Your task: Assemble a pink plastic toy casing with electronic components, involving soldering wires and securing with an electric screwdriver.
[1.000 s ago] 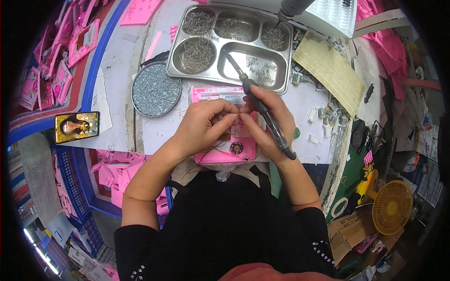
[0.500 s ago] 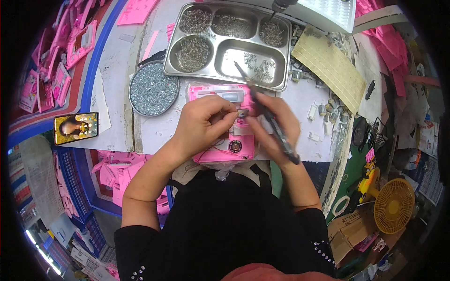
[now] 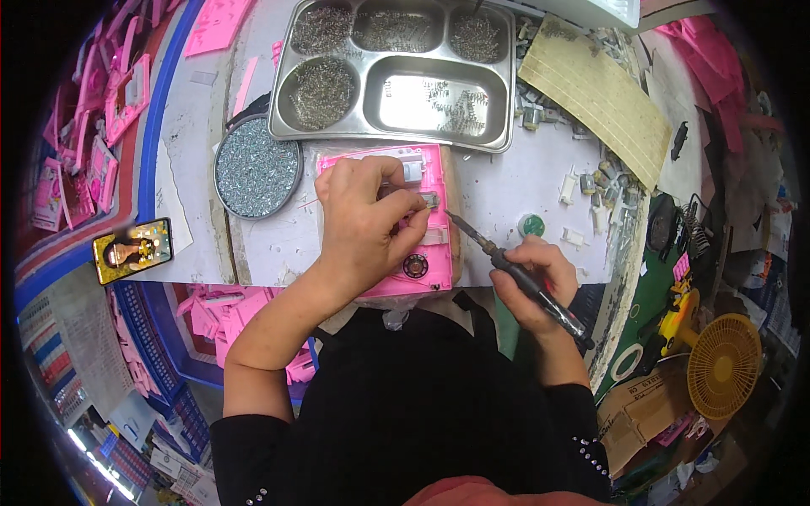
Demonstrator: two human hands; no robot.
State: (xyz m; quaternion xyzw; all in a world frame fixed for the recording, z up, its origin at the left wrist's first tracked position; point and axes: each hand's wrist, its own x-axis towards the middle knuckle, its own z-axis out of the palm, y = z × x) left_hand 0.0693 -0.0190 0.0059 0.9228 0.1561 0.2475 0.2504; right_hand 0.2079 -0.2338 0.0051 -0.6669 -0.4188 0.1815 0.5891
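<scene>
A pink plastic housing lies in front of me, with a small round black part near its lower right. My left hand rests over it, thumb and forefinger closed at a small silver part seated in the housing; part of their grip is hidden. Right of the housing, my right hand is wrapped round the black handle of a soldering iron. The iron's thin tip points up and left, close to the housing's right edge beside the silver part.
A steel compartment tray of small springs stands beyond the housing. Left of it sits a round dish of tiny metal pieces. A phone lies at left. Small white-and-silver parts, a green round thing and a tan sheet are at right.
My right hand has drawn back right and down from the housing, swinging the iron's tip from over the tray to beside the silver part. My left hand stays at the housing.
</scene>
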